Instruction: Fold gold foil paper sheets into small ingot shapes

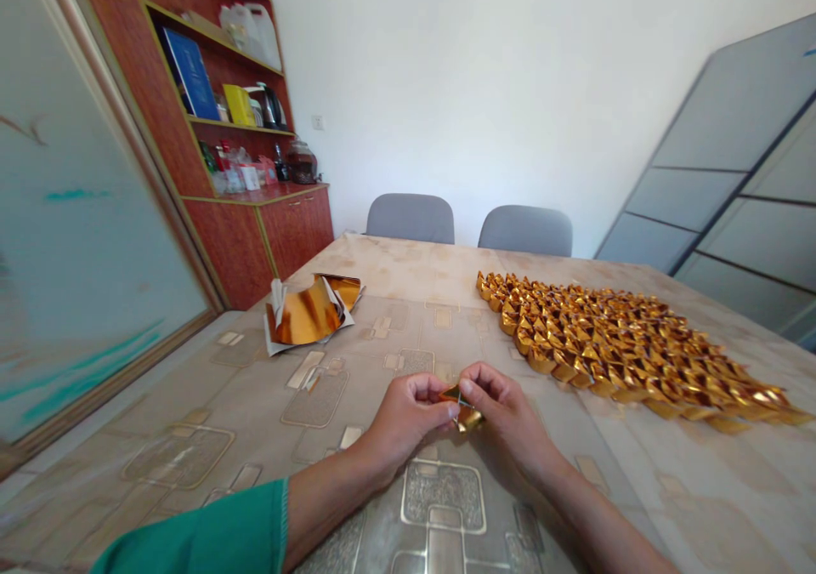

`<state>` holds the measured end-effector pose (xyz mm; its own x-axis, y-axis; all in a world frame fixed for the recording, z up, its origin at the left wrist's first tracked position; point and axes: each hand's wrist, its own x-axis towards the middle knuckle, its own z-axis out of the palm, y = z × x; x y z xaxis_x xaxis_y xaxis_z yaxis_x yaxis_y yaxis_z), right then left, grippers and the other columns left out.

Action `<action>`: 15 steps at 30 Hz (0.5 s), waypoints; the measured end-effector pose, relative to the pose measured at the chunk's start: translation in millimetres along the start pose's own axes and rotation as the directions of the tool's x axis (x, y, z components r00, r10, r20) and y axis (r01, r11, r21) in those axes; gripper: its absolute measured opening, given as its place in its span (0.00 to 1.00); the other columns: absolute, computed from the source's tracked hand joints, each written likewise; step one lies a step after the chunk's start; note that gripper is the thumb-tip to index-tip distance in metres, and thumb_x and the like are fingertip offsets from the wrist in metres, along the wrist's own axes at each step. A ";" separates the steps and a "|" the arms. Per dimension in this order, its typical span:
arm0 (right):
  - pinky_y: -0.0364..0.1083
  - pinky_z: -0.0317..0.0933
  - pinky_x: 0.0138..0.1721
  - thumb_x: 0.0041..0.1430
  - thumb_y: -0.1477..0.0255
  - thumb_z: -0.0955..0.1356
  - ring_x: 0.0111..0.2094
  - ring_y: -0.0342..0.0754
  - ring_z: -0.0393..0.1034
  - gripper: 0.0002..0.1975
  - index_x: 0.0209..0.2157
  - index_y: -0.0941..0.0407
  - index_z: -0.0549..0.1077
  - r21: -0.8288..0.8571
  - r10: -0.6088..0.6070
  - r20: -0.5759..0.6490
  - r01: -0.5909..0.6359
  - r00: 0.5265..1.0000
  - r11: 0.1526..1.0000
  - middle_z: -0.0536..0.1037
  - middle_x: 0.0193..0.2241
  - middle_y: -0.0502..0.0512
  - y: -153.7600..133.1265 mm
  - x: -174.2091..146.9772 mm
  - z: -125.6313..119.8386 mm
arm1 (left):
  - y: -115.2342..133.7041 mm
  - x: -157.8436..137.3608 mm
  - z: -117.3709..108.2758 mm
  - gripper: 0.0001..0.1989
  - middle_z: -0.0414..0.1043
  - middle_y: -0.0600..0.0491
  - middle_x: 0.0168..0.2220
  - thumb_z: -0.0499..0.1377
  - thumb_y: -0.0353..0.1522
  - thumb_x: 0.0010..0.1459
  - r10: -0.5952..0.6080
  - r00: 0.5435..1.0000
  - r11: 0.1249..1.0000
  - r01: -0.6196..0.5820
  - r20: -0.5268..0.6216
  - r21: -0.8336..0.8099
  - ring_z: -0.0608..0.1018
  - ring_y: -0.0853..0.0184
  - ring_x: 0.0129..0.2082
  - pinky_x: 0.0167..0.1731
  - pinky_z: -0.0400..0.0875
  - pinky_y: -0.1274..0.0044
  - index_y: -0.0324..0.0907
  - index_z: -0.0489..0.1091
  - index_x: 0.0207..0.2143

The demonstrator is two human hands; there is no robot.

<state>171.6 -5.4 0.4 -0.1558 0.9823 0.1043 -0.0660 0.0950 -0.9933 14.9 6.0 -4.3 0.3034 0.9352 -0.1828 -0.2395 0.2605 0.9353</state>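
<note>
Between both hands, just above the table, is a small piece of folded gold foil paper [470, 421]. My left hand [414, 408] pinches its left side with thumb and fingers. On the other side my right hand [503, 404] grips it, thumb on top. The fingers hide much of the piece, so its full shape does not show. To the right stand many folded gold foil pieces [612, 336], packed close together in rows. A loose stack of gold foil sheets [309, 315] with white undersides lies curled at the left.
A patterned cover lies over the table [408, 276]. Two grey chairs [410, 217] [526, 230] stand at its far edge. A red-brown cabinet [255, 225] with bottles and boxes is at the back left, and a grey panelled door [701, 149] is at the right.
</note>
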 end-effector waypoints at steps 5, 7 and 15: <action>0.46 0.59 0.32 0.54 0.56 0.72 0.29 0.49 0.66 0.13 0.29 0.50 0.73 -0.006 -0.022 0.021 0.022 1.000 1.000 0.74 0.26 0.50 0.2 1.7 0.9 | 5.1 2.2 -3.7 0.14 0.71 0.57 0.23 0.72 0.33 0.40 0.078 0.996 0.995 -0.080 -0.046 -0.054 0.70 0.74 0.23 0.26 0.64 0.82 0.37 0.71 0.26; 0.46 0.58 0.31 0.51 0.57 0.74 0.28 0.49 0.66 0.14 0.28 0.51 0.72 0.035 -0.006 0.017 0.005 1.000 0.999 0.73 0.25 0.50 2.5 3.5 -0.7 | 5.4 2.1 -3.9 0.15 0.72 0.56 0.25 0.72 0.35 0.43 0.089 0.996 0.991 -0.090 -0.023 -0.095 0.72 0.73 0.25 0.29 0.66 0.81 0.37 0.72 0.29; 0.45 0.55 0.30 0.51 0.56 0.74 0.27 0.47 0.62 0.14 0.28 0.51 0.72 0.124 0.037 0.008 -0.038 0.999 0.992 0.72 0.25 0.49 -3.1 4.3 -4.2 | 6.4 0.4 -1.9 0.13 0.76 0.53 0.31 0.70 0.34 0.47 0.145 0.989 0.986 -0.142 0.033 -0.090 0.75 0.70 0.30 0.36 0.69 0.78 0.37 0.74 0.33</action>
<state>175.2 -0.8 3.7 -0.1664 0.9837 0.0677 -0.1813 0.0370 -0.9827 11.8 8.5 1.1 0.2958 0.9546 -0.0350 -0.3617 0.1459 0.9208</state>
